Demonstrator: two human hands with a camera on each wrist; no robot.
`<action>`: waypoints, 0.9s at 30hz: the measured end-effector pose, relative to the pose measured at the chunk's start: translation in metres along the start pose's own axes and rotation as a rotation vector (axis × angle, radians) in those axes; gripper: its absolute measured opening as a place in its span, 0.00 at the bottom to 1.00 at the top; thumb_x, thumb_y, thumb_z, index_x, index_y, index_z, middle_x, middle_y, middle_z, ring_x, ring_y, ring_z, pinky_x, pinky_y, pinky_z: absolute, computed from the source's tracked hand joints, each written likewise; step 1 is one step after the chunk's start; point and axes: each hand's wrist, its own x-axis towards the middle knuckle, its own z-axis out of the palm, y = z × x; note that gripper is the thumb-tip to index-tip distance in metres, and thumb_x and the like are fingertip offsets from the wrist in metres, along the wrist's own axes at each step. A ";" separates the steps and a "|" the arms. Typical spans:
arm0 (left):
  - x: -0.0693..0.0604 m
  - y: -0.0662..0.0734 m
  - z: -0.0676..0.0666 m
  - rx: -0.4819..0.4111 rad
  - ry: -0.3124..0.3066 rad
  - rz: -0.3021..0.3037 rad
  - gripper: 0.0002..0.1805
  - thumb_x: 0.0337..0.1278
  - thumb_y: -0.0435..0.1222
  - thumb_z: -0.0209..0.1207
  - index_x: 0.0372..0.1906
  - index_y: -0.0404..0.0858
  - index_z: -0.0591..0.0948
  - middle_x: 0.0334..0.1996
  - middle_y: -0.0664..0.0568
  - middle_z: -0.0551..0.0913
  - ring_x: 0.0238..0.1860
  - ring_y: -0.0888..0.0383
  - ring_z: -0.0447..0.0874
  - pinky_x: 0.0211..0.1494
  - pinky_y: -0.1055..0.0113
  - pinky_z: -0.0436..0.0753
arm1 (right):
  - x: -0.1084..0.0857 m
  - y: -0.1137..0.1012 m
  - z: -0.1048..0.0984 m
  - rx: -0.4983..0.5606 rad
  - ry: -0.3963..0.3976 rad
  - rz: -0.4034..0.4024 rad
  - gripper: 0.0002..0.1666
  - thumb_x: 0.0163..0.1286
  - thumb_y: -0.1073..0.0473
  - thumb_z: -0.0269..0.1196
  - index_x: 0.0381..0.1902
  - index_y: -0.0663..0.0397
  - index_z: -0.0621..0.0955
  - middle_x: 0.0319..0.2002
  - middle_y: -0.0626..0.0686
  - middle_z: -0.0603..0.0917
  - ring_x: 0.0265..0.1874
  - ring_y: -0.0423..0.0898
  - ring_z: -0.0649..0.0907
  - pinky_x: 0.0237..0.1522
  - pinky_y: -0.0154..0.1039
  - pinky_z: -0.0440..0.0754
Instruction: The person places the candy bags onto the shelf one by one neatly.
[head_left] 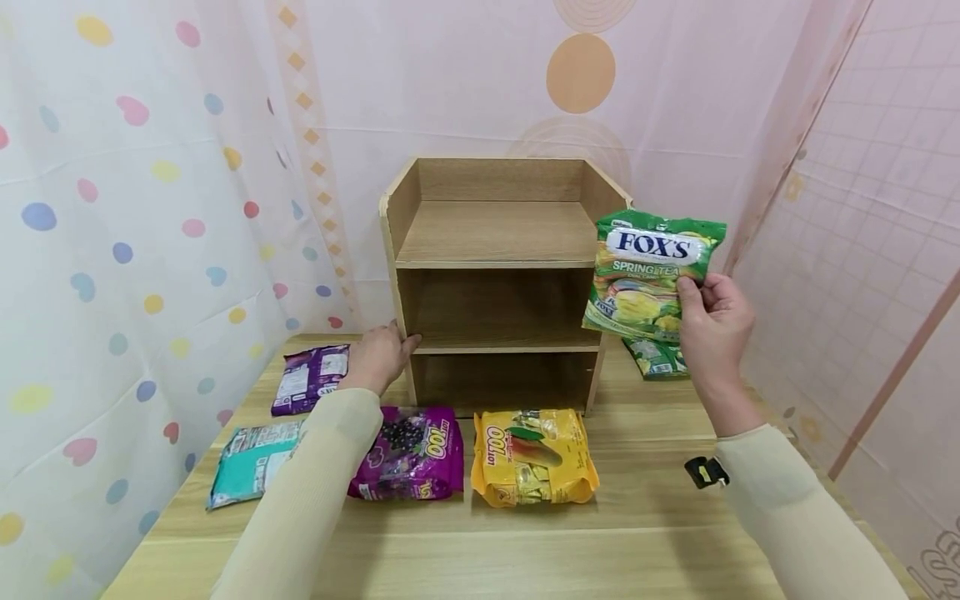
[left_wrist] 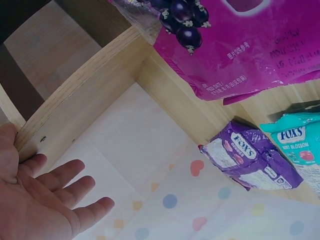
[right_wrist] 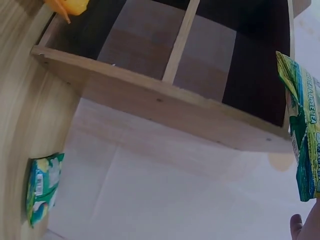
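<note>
A small wooden shelf (head_left: 495, 233) stands at the table's middle, its tiers bare. My left hand (head_left: 378, 354) touches its left side panel; in the left wrist view the hand (left_wrist: 45, 205) has its fingers extended beside the panel edge (left_wrist: 75, 85). My right hand (head_left: 716, 329) pinches a green Fox's Spring Tea bag (head_left: 648, 275) by its lower right side, upright in front of the shelf's right edge. The right wrist view shows that bag (right_wrist: 307, 130) at the right border, with part of the hand (right_wrist: 310, 225) below it.
A purple Lot 100 bag (head_left: 412, 454) and a yellow one (head_left: 532, 458) lie before the shelf. Left of it are a purple Fox's bag (head_left: 309, 379) and a teal bag (head_left: 251, 462). Another green bag (head_left: 656, 358) lies behind right. Curtains (head_left: 187, 208) surround the table.
</note>
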 end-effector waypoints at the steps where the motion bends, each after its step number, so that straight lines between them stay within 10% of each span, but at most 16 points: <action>1: 0.000 0.000 0.000 -0.001 -0.001 -0.001 0.33 0.76 0.50 0.45 0.65 0.23 0.68 0.55 0.28 0.77 0.58 0.30 0.75 0.60 0.36 0.71 | 0.000 -0.001 0.002 -0.006 -0.011 -0.001 0.10 0.69 0.66 0.64 0.38 0.73 0.82 0.25 0.36 0.83 0.22 0.33 0.78 0.24 0.25 0.74; 27: -0.002 -0.003 -0.002 -0.018 -0.015 0.001 0.31 0.77 0.50 0.44 0.61 0.24 0.70 0.51 0.29 0.79 0.56 0.31 0.77 0.61 0.37 0.71 | 0.029 -0.034 0.067 -0.130 -0.137 -0.046 0.10 0.71 0.61 0.63 0.40 0.65 0.85 0.33 0.57 0.88 0.23 0.37 0.78 0.24 0.27 0.71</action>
